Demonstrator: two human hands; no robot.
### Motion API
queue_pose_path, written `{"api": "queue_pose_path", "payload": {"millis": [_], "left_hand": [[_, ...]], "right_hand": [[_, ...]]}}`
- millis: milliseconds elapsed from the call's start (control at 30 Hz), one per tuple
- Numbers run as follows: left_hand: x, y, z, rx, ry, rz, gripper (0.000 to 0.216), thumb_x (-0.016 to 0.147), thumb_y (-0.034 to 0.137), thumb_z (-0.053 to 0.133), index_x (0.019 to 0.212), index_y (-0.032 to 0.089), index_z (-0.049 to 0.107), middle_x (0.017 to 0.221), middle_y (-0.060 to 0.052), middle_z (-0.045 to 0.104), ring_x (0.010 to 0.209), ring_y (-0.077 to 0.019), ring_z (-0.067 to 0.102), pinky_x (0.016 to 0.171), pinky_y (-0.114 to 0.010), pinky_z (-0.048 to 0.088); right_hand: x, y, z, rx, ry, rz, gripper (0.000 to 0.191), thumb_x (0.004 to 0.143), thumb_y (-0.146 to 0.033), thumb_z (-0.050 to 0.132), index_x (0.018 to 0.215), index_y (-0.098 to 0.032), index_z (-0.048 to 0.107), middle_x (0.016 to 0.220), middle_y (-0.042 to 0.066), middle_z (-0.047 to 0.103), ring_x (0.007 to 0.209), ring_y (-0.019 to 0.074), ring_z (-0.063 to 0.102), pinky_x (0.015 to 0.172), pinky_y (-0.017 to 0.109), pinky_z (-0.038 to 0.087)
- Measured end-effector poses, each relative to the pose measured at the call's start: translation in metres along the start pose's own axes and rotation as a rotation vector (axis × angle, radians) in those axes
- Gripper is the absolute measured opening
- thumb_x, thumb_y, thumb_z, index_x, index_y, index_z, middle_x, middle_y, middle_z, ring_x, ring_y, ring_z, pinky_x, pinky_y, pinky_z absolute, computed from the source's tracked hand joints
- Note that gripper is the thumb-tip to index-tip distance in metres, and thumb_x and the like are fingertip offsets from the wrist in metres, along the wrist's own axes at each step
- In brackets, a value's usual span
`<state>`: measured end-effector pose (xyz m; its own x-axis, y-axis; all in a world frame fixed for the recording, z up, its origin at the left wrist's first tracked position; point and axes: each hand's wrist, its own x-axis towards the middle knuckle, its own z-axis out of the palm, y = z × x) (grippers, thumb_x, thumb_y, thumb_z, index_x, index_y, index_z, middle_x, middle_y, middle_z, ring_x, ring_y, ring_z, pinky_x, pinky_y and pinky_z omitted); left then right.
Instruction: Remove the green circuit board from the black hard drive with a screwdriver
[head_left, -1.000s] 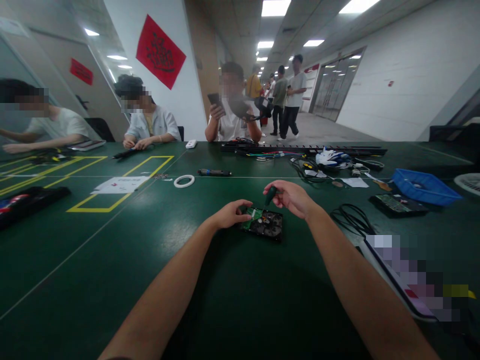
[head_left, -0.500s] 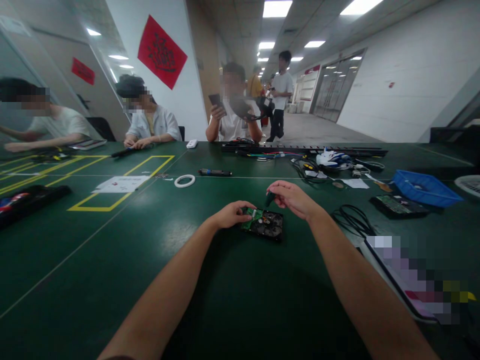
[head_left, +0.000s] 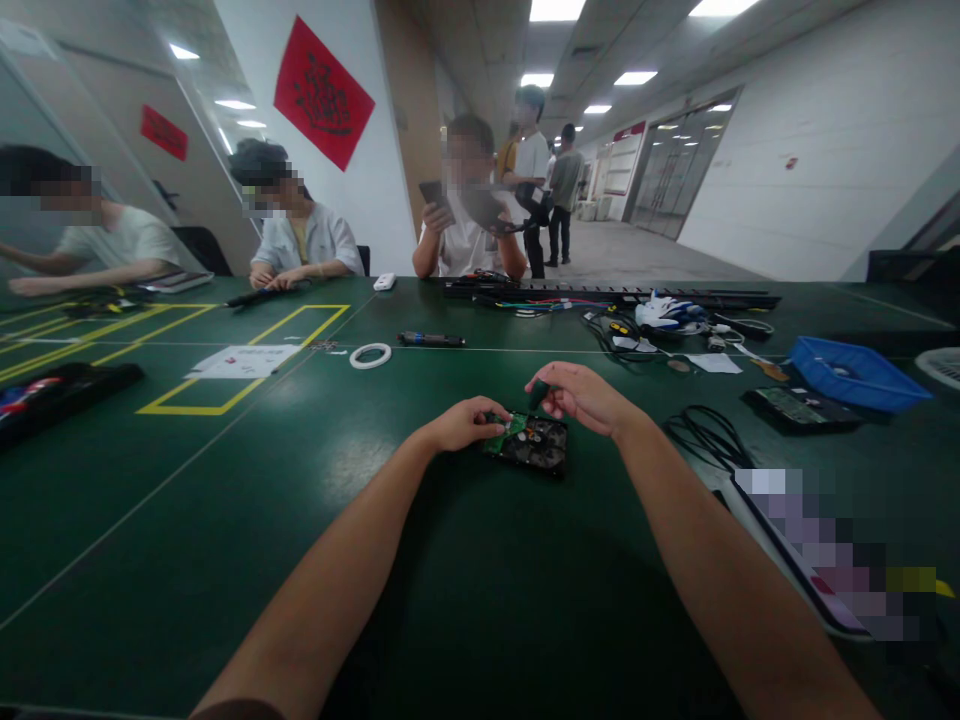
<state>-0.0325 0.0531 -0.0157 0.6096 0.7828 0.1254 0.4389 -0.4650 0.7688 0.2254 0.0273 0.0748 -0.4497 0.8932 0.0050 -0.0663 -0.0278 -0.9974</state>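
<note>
While left hand (head_left: 466,424) grips drive (head_left: 541,446) edge, right hand (head_left: 583,396) pinches screwdriver (head_left: 538,395), tray (head_left: 859,377) well apart.

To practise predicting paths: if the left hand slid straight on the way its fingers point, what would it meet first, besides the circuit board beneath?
Probably the dark tool held by the right hand; depth is unclear, so the left hand might pass under it.

White-shirted walker (head_left: 534,155) farther left, grey-shirted person (head_left: 566,182) (unseen 0.5 s ago) visible again
</note>
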Motion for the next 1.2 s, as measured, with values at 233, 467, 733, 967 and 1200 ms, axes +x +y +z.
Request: {"api": "queue_pose_path", "payload": {"millis": [233,467,733,967,1200], "left_hand": [[-0.0003,-0.0032,0.0001,-0.009,-0.005,0.024,0.035,0.087,0.039,0.069,0.119,0.025,0.072,0.123,-0.006,0.065,0.078,-0.0143,0.056,0.071,-0.027,0.047],[-0.0003,-0.0016,0.0009,0.006,0.01,0.01,0.035,0.088,0.043,0.07,0.117,0.024,0.073,0.121,-0.006,0.065,0.08,-0.0147,0.056,0.073,-0.027,0.047],[-0.0003,-0.0024,0.0011,-0.025,0.004,0.02,0.035,0.087,0.042,0.07,0.117,0.024,0.073,0.12,-0.006,0.065,0.075,-0.0131,0.054,0.068,-0.026,0.046],[-0.0004,-0.0039,0.0017,-0.055,0.003,0.037,0.034,0.088,0.04,0.07,0.118,0.025,0.072,0.124,-0.006,0.065,0.075,-0.0128,0.055,0.069,-0.026,0.046],[-0.0002,-0.0044,0.0016,-0.064,-0.003,0.029,0.034,0.088,0.039,0.07,0.118,0.023,0.072,0.124,-0.006,0.065,0.072,-0.0116,0.055,0.065,-0.025,0.046]], "right_hand": [[-0.0002,-0.0011,-0.0005,0.087,-0.042,0.041,0.014,0.092,-0.032,0.064,0.094,-0.018,0.06,0.101,0.013,0.073,0.069,0.0158,0.063,0.059,0.028,0.051],[0.0024,0.0012,-0.0016,0.131,-0.006,0.032,0.019,0.096,-0.031,0.057,0.105,-0.018,0.068,0.098,0.01,0.07,0.071,0.0151,0.063,0.062,0.028,0.053],[0.0023,0.002,-0.0027,0.102,-0.03,-0.007,0.018,0.092,-0.034,0.067,0.1,-0.018,0.066,0.109,0.013,0.072,0.073,0.0155,0.063,0.062,0.028,0.052],[0.0032,-0.001,0.0006,-0.056,0.035,-0.034,0.026,0.089,-0.036,0.069,0.111,-0.022,0.071,0.104,0.009,0.072,0.064,0.0126,0.055,0.049,0.025,0.042],[0.005,0.0025,-0.0044,-0.108,0.058,-0.087,0.021,0.087,-0.036,0.072,0.099,-0.019,0.073,0.109,0.009,0.072,0.063,0.0099,0.053,0.048,0.023,0.038]]}}
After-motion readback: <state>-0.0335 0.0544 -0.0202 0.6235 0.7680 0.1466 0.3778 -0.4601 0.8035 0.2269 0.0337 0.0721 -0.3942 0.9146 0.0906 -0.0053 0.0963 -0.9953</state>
